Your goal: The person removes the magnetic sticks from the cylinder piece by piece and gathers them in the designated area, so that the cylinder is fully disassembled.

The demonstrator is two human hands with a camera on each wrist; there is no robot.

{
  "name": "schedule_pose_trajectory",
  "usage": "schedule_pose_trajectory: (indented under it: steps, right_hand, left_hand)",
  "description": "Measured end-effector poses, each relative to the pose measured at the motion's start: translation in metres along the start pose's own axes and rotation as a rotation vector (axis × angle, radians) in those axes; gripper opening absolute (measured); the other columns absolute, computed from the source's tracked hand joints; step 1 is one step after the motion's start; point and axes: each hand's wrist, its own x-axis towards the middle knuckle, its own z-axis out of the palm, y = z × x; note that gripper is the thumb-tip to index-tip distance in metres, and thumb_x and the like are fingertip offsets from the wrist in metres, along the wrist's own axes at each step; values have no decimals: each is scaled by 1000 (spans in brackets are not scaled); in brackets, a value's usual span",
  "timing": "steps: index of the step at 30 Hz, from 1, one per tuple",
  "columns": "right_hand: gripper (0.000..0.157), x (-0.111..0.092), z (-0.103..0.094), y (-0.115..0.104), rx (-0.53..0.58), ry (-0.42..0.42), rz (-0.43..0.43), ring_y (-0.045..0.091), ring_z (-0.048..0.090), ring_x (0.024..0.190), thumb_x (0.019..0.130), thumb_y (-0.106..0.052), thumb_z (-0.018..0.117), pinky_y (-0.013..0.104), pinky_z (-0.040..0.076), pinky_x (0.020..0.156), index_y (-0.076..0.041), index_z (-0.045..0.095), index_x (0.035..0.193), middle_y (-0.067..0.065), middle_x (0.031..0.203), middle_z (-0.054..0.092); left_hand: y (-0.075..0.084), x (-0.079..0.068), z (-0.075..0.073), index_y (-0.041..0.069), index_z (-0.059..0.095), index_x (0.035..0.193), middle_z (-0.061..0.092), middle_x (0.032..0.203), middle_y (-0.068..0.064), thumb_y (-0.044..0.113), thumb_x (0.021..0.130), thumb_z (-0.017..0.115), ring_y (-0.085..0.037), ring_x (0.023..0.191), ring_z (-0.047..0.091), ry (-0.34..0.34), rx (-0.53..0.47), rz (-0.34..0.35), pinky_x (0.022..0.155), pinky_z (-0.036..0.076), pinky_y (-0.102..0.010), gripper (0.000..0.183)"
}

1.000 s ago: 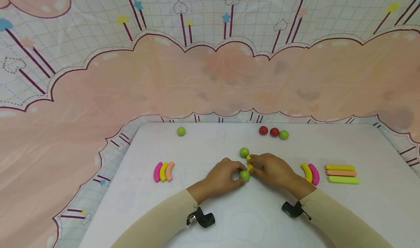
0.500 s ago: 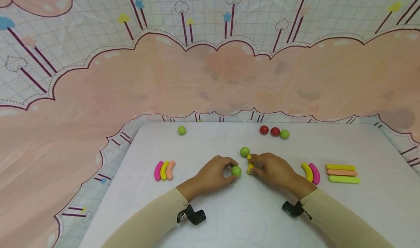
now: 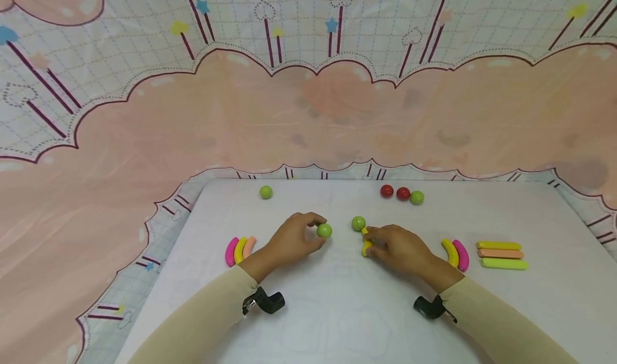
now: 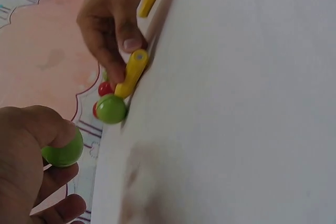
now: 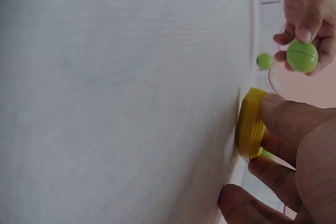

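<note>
My left hand (image 3: 291, 241) pinches a green ball (image 3: 324, 230) between thumb and fingers, raised above the white tabletop; the left wrist view shows this green ball (image 4: 67, 150) partly covered by the thumb. My right hand (image 3: 402, 249) holds a short yellow rod (image 3: 366, 246) down at the tabletop. In the left wrist view, the near end of the yellow rod (image 4: 134, 72) carries a small grey spot. A second green ball (image 3: 358, 224) touches or nearly touches the rod's far end. Fingers hide part of the rod in the head view.
Curved magenta, yellow and peach pieces (image 3: 239, 251) lie left, partly behind my left wrist. Right are yellow and magenta curved pieces (image 3: 457, 255) and several straight sticks (image 3: 501, 255). Two red balls (image 3: 395, 192) and a green ball (image 3: 417, 197) sit behind; another green ball (image 3: 266, 192) is back left.
My left hand has drawn its green ball away from the yellow rod's near end, moving left and up. The right hand keeps its hold on the rod in place.
</note>
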Motion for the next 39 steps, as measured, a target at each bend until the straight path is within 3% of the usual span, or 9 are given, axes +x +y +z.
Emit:
schedule_pose_trajectory:
  steps: [7,20,30,39]
  right_hand:
    - [38,0,2,2,3,12,-1,30,60,125,90,-27,81,52,49,102,-18,74,126,3,132,68]
    - [38,-2,3,2,6,26,-6,30,60,125,90,-27,81,52,50,101,-18,73,126,3,133,68]
    - [39,0,3,3,6,19,7,30,59,127,90,-28,81,51,49,102,-19,73,127,2,134,67]
    - [39,0,4,3,5,16,19,29,60,126,90,-29,81,50,49,102,-19,73,127,2,134,67]
  left_hand:
    - [-13,2,-20,13,68,124,70,111,3,23,90,79,-24,111,62,64,-37,-67,98,49,-44,38]
    - [-43,2,-52,11,67,127,68,115,-9,24,90,79,-31,112,62,172,-33,-141,96,49,-48,41]
    - [-65,2,-75,9,64,129,68,117,-11,25,91,78,-34,114,61,255,-73,-214,97,47,-49,43]
    - [-88,1,-89,7,60,133,65,125,-14,27,93,76,-34,118,58,299,-22,-300,95,50,-52,47]
